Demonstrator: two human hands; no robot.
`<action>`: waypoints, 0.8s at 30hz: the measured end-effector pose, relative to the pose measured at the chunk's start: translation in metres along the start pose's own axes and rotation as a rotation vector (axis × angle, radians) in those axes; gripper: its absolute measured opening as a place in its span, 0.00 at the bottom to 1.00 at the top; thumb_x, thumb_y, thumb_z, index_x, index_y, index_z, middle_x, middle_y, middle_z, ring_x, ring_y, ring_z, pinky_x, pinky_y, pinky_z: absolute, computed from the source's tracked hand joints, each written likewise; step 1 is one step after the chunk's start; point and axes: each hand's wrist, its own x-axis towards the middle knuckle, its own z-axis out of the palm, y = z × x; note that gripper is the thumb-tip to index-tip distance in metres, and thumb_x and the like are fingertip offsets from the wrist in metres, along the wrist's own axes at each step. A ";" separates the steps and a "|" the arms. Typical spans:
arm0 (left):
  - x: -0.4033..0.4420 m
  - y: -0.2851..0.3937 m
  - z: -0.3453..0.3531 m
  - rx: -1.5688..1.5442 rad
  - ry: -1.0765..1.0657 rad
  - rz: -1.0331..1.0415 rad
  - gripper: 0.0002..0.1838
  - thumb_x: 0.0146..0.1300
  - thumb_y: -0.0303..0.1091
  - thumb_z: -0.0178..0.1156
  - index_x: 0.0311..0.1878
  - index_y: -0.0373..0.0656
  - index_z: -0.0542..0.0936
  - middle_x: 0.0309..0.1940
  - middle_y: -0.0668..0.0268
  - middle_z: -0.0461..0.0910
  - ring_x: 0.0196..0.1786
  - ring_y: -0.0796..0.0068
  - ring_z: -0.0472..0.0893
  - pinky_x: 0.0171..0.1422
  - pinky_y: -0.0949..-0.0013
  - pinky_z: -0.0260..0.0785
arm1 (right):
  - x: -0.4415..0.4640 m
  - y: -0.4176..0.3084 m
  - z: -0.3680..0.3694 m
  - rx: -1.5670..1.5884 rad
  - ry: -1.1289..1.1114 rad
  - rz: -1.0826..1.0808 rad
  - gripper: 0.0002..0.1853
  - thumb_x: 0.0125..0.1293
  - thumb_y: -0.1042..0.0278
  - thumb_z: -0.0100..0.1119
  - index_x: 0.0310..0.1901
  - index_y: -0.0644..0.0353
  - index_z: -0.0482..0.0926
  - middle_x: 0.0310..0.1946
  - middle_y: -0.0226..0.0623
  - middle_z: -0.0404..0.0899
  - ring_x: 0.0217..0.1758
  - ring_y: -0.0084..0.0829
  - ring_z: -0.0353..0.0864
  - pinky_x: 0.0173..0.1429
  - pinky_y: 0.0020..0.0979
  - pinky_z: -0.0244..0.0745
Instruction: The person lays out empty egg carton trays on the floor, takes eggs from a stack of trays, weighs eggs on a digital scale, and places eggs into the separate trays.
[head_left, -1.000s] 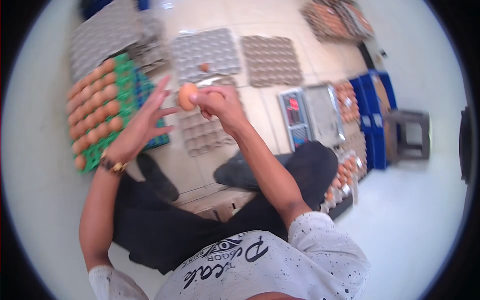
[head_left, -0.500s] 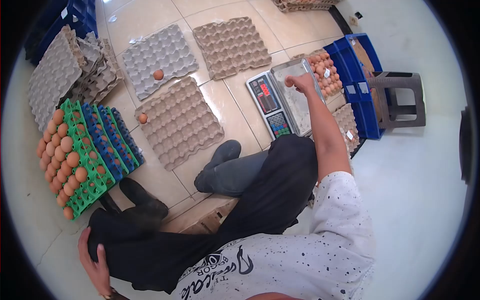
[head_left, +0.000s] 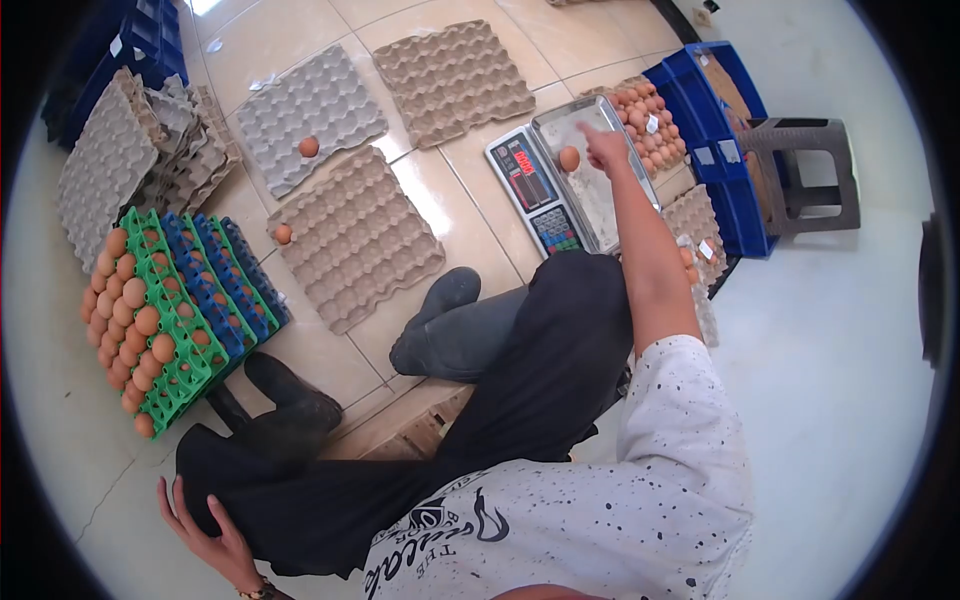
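Note:
A digital scale (head_left: 545, 200) with red lit digits and a metal pan (head_left: 597, 212) stands on the tiled floor. One brown egg (head_left: 569, 159) lies on the pan. Just right of that egg, my right hand (head_left: 607, 152) hovers over the pan, index finger stretched out, apart from the egg and holding nothing. My left hand (head_left: 222, 540) rests on my knee with its fingers spread. Single eggs sit in a grey egg tray (head_left: 335, 90) and a brown egg tray (head_left: 360, 245); another brown tray (head_left: 455, 85) lies beyond them.
Green and blue plastic trays (head_left: 175, 375) full of eggs stack at the left, beside piled cardboard trays (head_left: 105, 165). Beyond the scale are a filled egg tray (head_left: 650, 125), blue crates (head_left: 735, 195) and a grey stool (head_left: 840, 175). My boots (head_left: 450, 330) stand on the floor.
The egg that was at my right fingertips now lies on the scale pan, let go. My right hand has drawn slightly up and away, and my left fingers have spread on the knee.

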 end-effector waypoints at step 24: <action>0.097 0.150 0.119 -1.466 -0.810 -0.417 0.25 0.71 0.31 0.62 0.67 0.32 0.70 0.56 0.58 0.79 0.50 0.74 0.83 0.56 0.71 0.78 | -0.360 -0.110 0.112 0.053 -0.695 -1.247 0.29 0.56 0.58 0.75 0.57 0.58 0.76 0.47 0.36 0.79 0.47 0.37 0.82 0.47 0.35 0.79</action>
